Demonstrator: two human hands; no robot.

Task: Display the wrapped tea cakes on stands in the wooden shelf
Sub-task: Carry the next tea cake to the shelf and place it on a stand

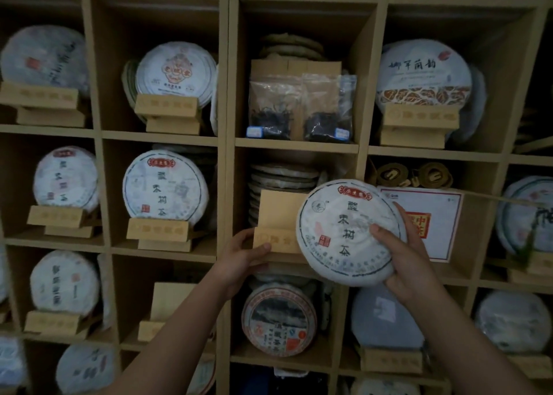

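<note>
Dim, flat light – corners fall dark, edges bow and blur, centre labels stay legible.

The wrapped tea cake (348, 233) is a flat round disc in white paper, printed with a dark ring, a red label at the top, black characters down the middle and a small red seal. It is held face-out and tilted, in front of the wooden shelf (227, 143), overlapping the right edge of the stand (279, 224). That pale wooden stand sits upright in the shelf's middle compartment, bare.
</note>
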